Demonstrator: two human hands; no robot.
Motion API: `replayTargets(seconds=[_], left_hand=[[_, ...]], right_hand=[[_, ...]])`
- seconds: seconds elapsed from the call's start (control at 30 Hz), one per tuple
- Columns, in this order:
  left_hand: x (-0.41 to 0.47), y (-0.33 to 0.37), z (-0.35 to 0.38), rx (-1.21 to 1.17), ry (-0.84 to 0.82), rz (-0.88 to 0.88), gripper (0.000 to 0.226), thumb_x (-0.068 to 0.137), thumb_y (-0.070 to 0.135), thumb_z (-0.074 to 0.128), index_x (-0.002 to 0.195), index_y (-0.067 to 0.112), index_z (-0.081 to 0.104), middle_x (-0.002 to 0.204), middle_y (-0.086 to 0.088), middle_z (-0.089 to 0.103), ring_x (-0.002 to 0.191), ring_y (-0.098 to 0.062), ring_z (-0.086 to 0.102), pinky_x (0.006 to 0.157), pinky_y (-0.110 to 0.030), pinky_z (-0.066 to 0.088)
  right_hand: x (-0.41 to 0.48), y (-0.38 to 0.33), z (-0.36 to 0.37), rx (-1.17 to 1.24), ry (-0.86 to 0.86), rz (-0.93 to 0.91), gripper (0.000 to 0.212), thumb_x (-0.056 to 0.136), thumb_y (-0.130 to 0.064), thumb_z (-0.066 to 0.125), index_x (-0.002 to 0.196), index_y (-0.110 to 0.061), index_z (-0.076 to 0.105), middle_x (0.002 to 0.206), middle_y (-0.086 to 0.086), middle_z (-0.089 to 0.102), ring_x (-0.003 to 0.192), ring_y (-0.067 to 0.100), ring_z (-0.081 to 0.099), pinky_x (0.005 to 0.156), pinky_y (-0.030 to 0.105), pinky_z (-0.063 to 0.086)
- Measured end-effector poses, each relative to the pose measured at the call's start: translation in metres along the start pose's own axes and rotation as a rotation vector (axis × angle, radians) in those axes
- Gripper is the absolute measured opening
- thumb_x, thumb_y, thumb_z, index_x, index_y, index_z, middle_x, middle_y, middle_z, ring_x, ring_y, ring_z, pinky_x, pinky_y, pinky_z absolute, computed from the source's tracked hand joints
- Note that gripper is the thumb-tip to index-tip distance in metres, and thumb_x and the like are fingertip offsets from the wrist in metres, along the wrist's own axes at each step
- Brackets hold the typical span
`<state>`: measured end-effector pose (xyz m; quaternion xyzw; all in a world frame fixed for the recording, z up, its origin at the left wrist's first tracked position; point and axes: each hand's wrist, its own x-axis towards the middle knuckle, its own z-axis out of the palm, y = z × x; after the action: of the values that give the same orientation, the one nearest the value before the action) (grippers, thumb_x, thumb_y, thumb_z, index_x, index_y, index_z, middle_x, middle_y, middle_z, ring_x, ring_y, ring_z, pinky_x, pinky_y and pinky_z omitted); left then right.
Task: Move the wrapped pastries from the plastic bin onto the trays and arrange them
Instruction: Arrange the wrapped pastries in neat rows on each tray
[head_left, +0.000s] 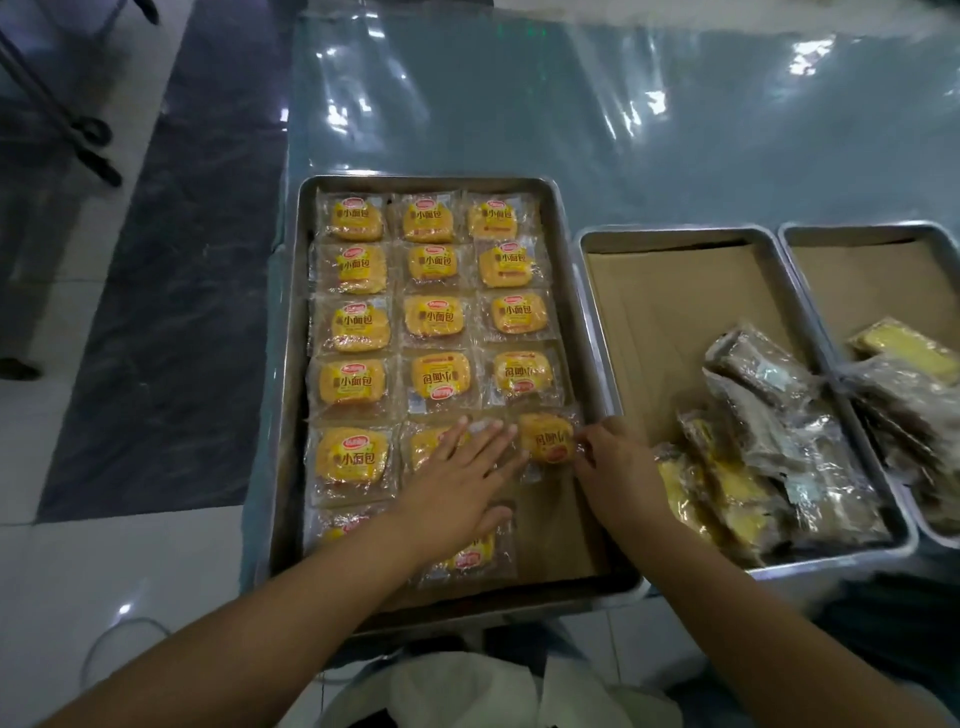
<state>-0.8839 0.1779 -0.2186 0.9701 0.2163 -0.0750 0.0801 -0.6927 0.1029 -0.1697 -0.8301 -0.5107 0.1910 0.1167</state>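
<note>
Yellow wrapped pastry (546, 438) sits between both hands on the metal tray (289, 374). Right hand (615, 467) pinches its wrapper edge, fingers curled. Left hand (457, 483) lies flat, fingers spread and relaxed, pressing the neighbouring pastry (428, 444). Beyond the fingertips, rows of pastries (436, 317) fill the tray. Right of the right-hand fingers, second tray (675, 232) holds a loose heap (763, 447).

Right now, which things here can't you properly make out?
All from the head view:
Middle pastry in the fifth row: the left hand lies flat over it.
End pastry beside it: the right hand, pinching its wrapper, hides that edge.
Front row of the left tray: the left forearm covers most of it.
Pile of packets in the middle tray: blurred and glary, uncountable.
Right tray: cut off by the picture's edge.
</note>
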Motion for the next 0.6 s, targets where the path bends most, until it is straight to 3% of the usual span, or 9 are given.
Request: replayTargets(seconds=[0.13,0.27,0.43,0.6], left_hand=[[0.008,0.004,-0.001,0.002,0.013,0.055,0.066,0.093,0.058,0.012,0.146,0.023,-0.005,0.155,-0.006,-0.010,0.141,-0.021,-0.019,0.110,-0.045,-0.021],[0.013,0.009,-0.002,0.026,-0.012,0.080,0.063,0.091,0.057,0.009,0.144,0.027,-0.005,0.155,-0.005,-0.011,0.141,-0.022,-0.017,0.108,-0.043,-0.023],[0.013,0.016,-0.011,0.005,-0.017,0.012,0.061,0.093,0.056,0.013,0.148,0.028,0.012,0.158,-0.002,0.000,0.144,-0.019,-0.006,0.110,-0.041,-0.019],[0.041,0.042,-0.041,-0.097,0.097,-0.038,0.054,0.093,0.050,0.029,0.142,0.029,0.034,0.153,-0.003,0.026,0.142,-0.021,0.013,0.110,-0.038,-0.009]], right_hand=[[-0.007,-0.002,0.009,-0.042,-0.161,-0.026,0.031,0.090,-0.017,0.056,0.121,-0.018,0.055,0.124,0.002,0.050,0.108,0.017,0.053,0.090,0.028,0.046],[-0.014,0.000,0.006,0.055,-0.205,-0.028,0.038,0.090,-0.016,0.055,0.128,-0.019,0.052,0.130,0.003,0.047,0.113,0.018,0.050,0.094,0.028,0.043],[-0.027,0.018,-0.006,0.201,-0.106,-0.024,0.036,0.090,-0.014,0.055,0.125,-0.017,0.057,0.121,0.000,0.053,0.102,0.013,0.053,0.085,0.019,0.041],[-0.032,0.056,-0.032,0.277,0.073,-0.084,0.018,0.090,-0.011,0.057,0.102,-0.019,0.068,0.095,-0.011,0.057,0.082,0.004,0.054,0.069,0.011,0.045]])
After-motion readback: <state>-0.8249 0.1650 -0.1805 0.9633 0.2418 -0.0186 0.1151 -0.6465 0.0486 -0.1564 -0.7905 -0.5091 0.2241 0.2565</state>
